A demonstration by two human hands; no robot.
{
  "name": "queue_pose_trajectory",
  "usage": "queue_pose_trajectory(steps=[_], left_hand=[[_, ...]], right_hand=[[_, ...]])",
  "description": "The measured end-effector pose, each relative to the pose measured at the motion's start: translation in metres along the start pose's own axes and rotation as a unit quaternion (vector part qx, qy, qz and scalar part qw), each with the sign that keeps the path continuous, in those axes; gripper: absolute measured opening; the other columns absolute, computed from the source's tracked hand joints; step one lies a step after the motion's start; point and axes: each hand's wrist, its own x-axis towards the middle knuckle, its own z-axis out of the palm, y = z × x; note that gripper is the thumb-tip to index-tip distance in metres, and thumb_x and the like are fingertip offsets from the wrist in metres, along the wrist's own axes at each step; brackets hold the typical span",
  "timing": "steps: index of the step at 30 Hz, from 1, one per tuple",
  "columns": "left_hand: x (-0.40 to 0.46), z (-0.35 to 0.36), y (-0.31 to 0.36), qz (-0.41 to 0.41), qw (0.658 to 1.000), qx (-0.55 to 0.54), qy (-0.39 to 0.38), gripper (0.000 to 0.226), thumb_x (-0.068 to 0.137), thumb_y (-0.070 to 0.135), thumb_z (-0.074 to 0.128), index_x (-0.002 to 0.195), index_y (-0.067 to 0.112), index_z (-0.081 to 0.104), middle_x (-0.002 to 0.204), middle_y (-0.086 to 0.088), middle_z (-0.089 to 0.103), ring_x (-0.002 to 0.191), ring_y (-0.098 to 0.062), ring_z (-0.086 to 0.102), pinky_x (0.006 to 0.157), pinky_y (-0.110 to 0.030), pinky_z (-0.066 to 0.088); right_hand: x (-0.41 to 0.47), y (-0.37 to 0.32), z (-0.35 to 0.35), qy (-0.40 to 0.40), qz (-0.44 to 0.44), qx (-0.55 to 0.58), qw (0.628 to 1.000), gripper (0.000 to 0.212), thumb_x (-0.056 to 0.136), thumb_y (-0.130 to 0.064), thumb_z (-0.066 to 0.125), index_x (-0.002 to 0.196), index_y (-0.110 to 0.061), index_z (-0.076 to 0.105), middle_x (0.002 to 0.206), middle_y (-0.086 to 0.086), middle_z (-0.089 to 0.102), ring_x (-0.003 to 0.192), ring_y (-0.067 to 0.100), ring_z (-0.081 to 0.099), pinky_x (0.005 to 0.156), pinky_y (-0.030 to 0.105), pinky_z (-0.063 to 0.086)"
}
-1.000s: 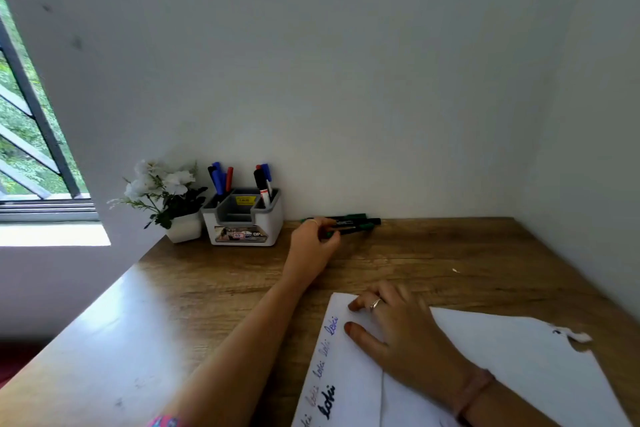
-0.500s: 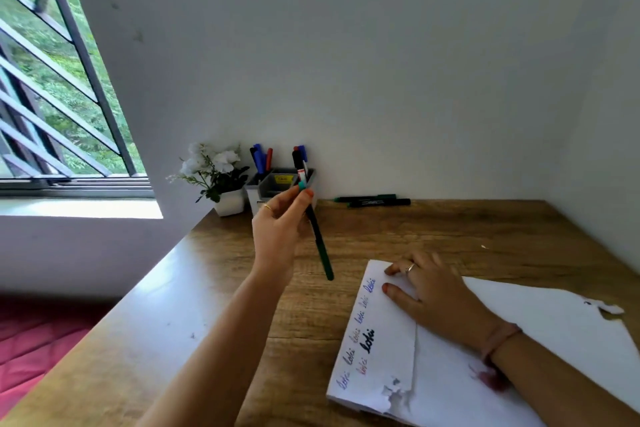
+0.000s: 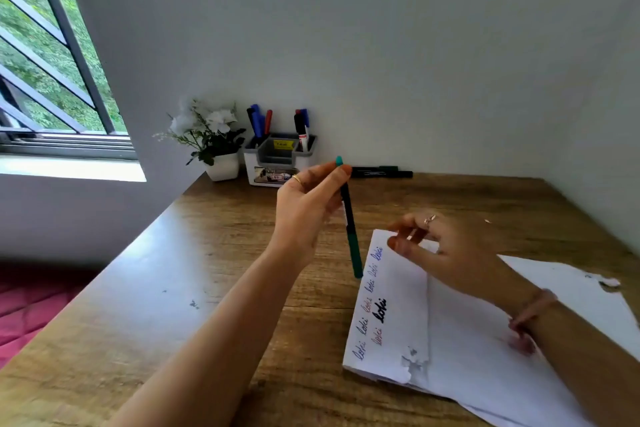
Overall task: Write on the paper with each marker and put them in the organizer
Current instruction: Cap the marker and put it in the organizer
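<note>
My left hand (image 3: 308, 204) pinches a green marker (image 3: 350, 229) near its upper end, above the table; the marker hangs almost upright with its green cap down, just left of the paper. The white paper (image 3: 460, 319) lies at the right, with several words written along its left edge. My right hand (image 3: 446, 250) hovers over the paper's top left corner with its fingers loosely spread, holding nothing. The white and grey organizer (image 3: 280, 159) stands against the back wall and holds several markers. Two dark markers (image 3: 381, 172) lie by the wall to its right.
A small white pot of white flowers (image 3: 211, 142) stands left of the organizer. The wooden table (image 3: 180, 288) ends at its left edge, with a window (image 3: 45, 55) beyond. White walls close off the back and the right.
My left hand took a green marker from the group by the wall and carried it toward the paper. My right hand lifted off the paper, fingers spread.
</note>
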Motion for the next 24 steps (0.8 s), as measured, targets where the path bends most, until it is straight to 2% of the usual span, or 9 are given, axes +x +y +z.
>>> queue_pose_trajectory(steps=[2, 4, 8, 11, 14, 16, 19, 21, 24], left_hand=[[-0.002, 0.002, -0.001, -0.010, 1.000, -0.018, -0.017, 0.013, 0.081, 0.013, 0.070, 0.094, 0.012, 0.069, 0.091, -0.007, 0.072, 0.083, -0.015, 0.068, 0.071, -0.024, 0.055], [-0.004, 0.004, -0.002, -0.020, 0.999, -0.035, -0.029, 0.015, 0.081, 0.012, 0.070, 0.096, 0.011, 0.069, 0.087, -0.004, 0.072, 0.077, -0.011, 0.068, 0.064, -0.020, 0.053], [-0.010, 0.009, -0.006, -0.048, 0.994, -0.073, -0.064, 0.018, 0.083, 0.011, 0.068, 0.100, 0.007, 0.067, 0.084, -0.002, 0.071, 0.075, -0.011, 0.067, 0.062, -0.020, 0.054], [-0.014, 0.012, -0.008, -0.065, 0.988, -0.108, -0.091, 0.017, 0.084, 0.010, 0.066, 0.101, 0.007, 0.065, 0.085, -0.004, 0.070, 0.076, -0.014, 0.067, 0.061, -0.023, 0.056], [-0.016, 0.014, -0.008, -0.083, 0.986, -0.102, -0.107, 0.016, 0.087, 0.014, 0.063, 0.102, 0.009, 0.063, 0.087, -0.005, 0.069, 0.076, -0.015, 0.067, 0.065, -0.024, 0.057], [-0.016, 0.014, -0.007, -0.089, 0.990, 0.028, -0.108, 0.023, 0.090, 0.031, 0.059, 0.101, 0.011, 0.061, 0.091, -0.006, 0.068, 0.083, -0.019, 0.068, 0.075, -0.031, 0.058], [-0.018, 0.011, 0.000, -0.161, 0.941, 0.235, -0.184, 0.056, 0.089, 0.061, 0.041, 0.099, 0.010, 0.064, 0.094, -0.008, 0.071, 0.091, -0.024, 0.069, 0.079, -0.032, 0.057], [-0.022, 0.011, 0.002, -0.212, 0.921, 0.208, -0.254, 0.059, 0.093, 0.058, 0.034, 0.103, 0.008, 0.063, 0.093, -0.008, 0.071, 0.092, -0.027, 0.069, 0.076, -0.030, 0.058], [-0.025, 0.013, -0.002, -0.212, 0.920, 0.155, -0.289, 0.042, 0.099, 0.043, 0.033, 0.105, 0.010, 0.059, 0.088, -0.004, 0.071, 0.089, -0.022, 0.067, 0.087, -0.035, 0.055]], right_hand=[[-0.001, -0.020, -0.010, 0.012, 0.011, 0.089, 0.996, 0.014, 0.086, -0.038, 0.058, 0.098, -0.032, 0.061, 0.090, -0.012, 0.066, 0.074, 0.001, 0.060, 0.061, 0.010, 0.048], [0.001, -0.035, -0.019, -0.011, 0.027, 0.165, 0.986, 0.019, 0.080, -0.040, 0.060, 0.095, -0.029, 0.064, 0.086, -0.005, 0.070, 0.070, 0.002, 0.062, 0.056, 0.009, 0.047], [0.008, -0.048, -0.023, -0.061, 0.077, 0.161, 0.982, 0.041, 0.068, -0.059, 0.058, 0.085, -0.023, 0.068, 0.054, -0.012, 0.059, 0.048, -0.003, 0.049, 0.048, 0.011, 0.040], [0.011, -0.050, -0.016, -0.097, 0.099, 0.176, 0.975, 0.035, 0.073, -0.053, 0.061, 0.086, -0.021, 0.069, 0.047, -0.017, 0.057, 0.044, -0.006, 0.047, 0.045, 0.007, 0.036], [0.008, -0.046, -0.006, -0.088, 0.096, 0.202, 0.971, 0.016, 0.080, -0.040, 0.064, 0.081, -0.024, 0.068, 0.055, -0.017, 0.063, 0.052, -0.008, 0.054, 0.050, 0.006, 0.039], [0.008, -0.042, -0.002, -0.056, 0.092, 0.209, 0.972, 0.012, 0.084, -0.034, 0.062, 0.082, -0.024, 0.067, 0.057, -0.015, 0.064, 0.053, -0.006, 0.054, 0.051, 0.008, 0.039], [0.008, -0.036, -0.001, 0.003, 0.110, 0.268, 0.957, 0.013, 0.088, -0.029, 0.058, 0.087, -0.018, 0.065, 0.062, -0.007, 0.060, 0.055, 0.001, 0.050, 0.053, 0.016, 0.041], [0.007, -0.035, 0.000, 0.015, 0.118, 0.280, 0.953, 0.019, 0.084, -0.036, 0.057, 0.088, -0.018, 0.064, 0.072, 0.004, 0.063, 0.062, 0.008, 0.055, 0.059, 0.021, 0.045], [0.006, -0.035, 0.004, 0.023, 0.123, 0.279, 0.952, 0.018, 0.084, -0.037, 0.056, 0.089, -0.022, 0.064, 0.079, 0.004, 0.068, 0.071, 0.013, 0.061, 0.063, 0.023, 0.048]])
